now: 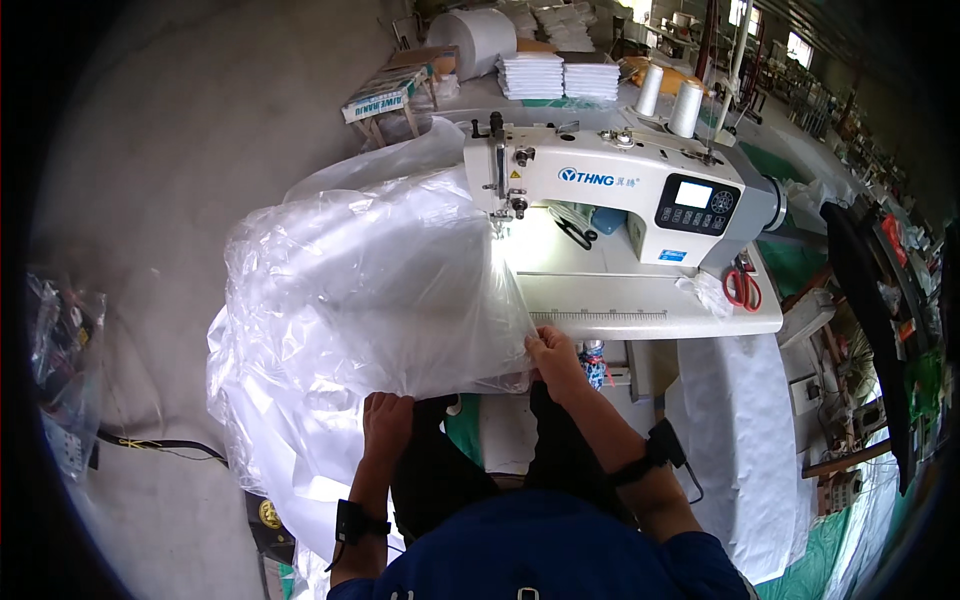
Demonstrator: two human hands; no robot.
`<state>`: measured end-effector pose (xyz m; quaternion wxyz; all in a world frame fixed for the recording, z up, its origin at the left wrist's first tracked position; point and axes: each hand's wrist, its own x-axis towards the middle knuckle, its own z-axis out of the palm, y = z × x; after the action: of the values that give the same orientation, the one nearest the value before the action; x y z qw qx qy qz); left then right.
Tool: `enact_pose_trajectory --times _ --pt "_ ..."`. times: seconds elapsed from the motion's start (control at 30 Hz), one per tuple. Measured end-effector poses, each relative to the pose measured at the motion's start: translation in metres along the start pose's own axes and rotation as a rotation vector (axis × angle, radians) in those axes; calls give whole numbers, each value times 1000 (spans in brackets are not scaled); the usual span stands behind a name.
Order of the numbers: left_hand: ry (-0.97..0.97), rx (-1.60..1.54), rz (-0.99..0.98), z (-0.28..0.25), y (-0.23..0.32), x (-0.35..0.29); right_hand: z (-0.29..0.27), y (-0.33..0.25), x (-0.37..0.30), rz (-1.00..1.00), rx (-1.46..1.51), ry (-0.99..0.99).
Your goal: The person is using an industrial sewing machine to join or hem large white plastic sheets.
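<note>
A large sheet of clear plastic film [380, 290] spreads over the left side of the sewing table, with white material showing beneath it. Its right edge runs up under the needle area of a white sewing machine [545, 165], where a lamp glows. My left hand [388, 418] pinches the film's near edge, above my lap. At the film's near right corner, by the table's front edge, my right hand [555, 358] is closed on it, thumb and fingers together. Between both hands the near edge is drawn fairly straight.
Red-handled scissors [741, 289] lie at the table's right end, and black-handled snips [577, 232] under the machine arm. Thread cones [685, 108] stand behind. White sheeting [742, 440] hangs at the right. Stacked white packs [531, 76] and a big white roll [472, 42] sit farther back.
</note>
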<state>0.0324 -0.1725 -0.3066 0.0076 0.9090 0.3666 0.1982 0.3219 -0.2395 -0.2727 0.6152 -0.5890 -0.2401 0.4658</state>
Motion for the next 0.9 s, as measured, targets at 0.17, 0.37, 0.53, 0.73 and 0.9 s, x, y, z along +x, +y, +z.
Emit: enact_pose_trajectory --times 0.17,0.37,0.53,0.73,0.9 --pt "146 -90 77 -33 50 24 4 1 -3 20 -61 -35" --pt "264 -190 279 -47 117 88 4 1 -8 23 215 -123" --pt "202 -297 220 -22 108 98 4 -16 -19 87 225 -60" --pt "275 -540 -46 -37 88 96 16 -41 -65 -863 -806 215" --pt "303 -261 257 -78 102 123 51 4 -15 -437 -537 -197"
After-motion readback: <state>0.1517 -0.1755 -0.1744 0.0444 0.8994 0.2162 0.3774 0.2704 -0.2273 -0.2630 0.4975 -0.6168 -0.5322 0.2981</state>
